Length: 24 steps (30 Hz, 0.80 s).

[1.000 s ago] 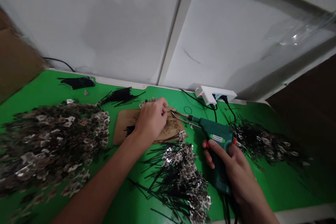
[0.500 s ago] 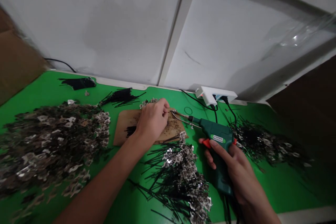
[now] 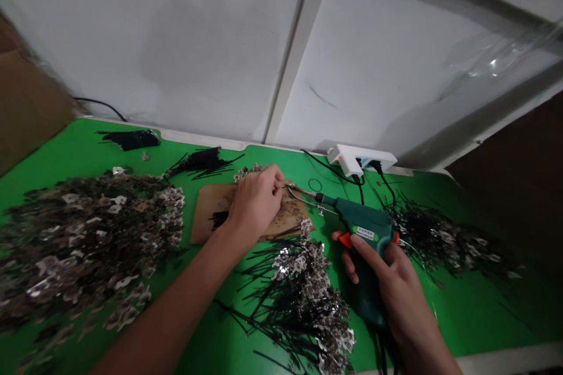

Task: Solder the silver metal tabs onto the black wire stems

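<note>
Soldering gun point(image 3: 363, 228) in right hand point(image 3: 387, 281), tip over board point(image 3: 211, 211).

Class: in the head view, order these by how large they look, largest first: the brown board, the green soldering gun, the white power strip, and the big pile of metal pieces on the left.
1. pile of metal pieces
2. brown board, partly hidden by the left hand
3. green soldering gun, gripped by the right hand; close to the board, so unsure
4. white power strip, farthest away

Board point(image 3: 206, 217) mid-table, power strip point(image 3: 360, 159) behind (right), parts heap point(image 3: 83, 240) left
</note>
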### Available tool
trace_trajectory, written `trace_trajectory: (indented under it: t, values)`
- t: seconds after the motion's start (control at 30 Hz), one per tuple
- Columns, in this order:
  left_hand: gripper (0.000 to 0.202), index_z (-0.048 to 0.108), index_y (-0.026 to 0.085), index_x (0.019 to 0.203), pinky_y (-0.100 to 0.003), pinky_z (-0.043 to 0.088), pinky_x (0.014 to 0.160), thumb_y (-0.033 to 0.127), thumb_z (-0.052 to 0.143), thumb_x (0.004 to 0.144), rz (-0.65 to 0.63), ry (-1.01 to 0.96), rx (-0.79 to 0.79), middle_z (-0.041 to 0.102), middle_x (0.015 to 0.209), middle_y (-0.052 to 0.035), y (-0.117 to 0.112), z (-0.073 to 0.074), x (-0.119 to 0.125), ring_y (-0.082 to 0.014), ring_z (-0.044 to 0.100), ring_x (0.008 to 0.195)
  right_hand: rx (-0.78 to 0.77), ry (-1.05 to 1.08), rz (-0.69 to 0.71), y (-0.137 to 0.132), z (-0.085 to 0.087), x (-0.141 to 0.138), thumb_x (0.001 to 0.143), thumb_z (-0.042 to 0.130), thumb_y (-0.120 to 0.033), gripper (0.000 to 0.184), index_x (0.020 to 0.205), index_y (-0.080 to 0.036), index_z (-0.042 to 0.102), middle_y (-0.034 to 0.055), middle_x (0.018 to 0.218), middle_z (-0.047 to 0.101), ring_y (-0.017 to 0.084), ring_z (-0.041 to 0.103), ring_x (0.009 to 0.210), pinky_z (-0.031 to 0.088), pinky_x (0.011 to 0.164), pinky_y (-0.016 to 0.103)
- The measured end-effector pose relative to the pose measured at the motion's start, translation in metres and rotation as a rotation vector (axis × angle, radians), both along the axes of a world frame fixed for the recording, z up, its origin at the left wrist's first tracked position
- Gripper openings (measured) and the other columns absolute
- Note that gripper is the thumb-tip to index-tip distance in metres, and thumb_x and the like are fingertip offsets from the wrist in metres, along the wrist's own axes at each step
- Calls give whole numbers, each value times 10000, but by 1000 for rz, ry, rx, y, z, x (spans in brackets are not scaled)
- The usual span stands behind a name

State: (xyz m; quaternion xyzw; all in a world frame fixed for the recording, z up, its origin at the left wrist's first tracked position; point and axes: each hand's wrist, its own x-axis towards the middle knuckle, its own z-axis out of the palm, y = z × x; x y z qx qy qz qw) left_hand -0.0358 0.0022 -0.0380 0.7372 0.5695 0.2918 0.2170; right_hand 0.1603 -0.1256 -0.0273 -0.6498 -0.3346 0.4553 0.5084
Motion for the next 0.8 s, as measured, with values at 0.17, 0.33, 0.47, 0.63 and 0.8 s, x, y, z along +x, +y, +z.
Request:
trace_trajectory:
  t: [0.17,0.33,0.47,0.63,0.8]
  values:
    - [162,633,214,879,-303,496,733,63,643,820,-2,5,8,739,828,-7,1,0,0,-183,677,760,27,-17,-35,-3,0,-2,782,798,-480,333,849,-159,742,20,566,604,115,477,478,344,446,230]
    - [170,632,214,882,-298,498,730,55,633,821,1,-4,-4,745,845,-13,0,1,0,-180,681,759,31,-18,-30,-2,2,-3,773,799,-492,354,874,-155,757,20,570,598,120,471,482,340,442,235]
    - [179,629,216,879,-295,502,728,49,635,815,0,-9,3,743,847,-12,0,1,0,-176,677,750,31,-22,-29,-2,1,-3,776,796,-494,370,911,-151,765,23,583,601,125,473,497,349,445,237]
    - [177,626,216,889,-307,506,748,54,634,818,-14,-8,20,735,837,-6,0,-1,0,-182,674,762,41,26,-94,-1,4,-4,744,818,-467,332,859,-160,765,21,552,591,118,462,491,362,460,230]
    - [176,630,223,908,-304,506,748,65,607,833,-39,-11,30,739,844,-6,-2,-1,0,-182,678,776,49,95,-158,1,6,-2,711,845,-424,274,748,-178,732,26,553,595,124,453,486,345,441,239]
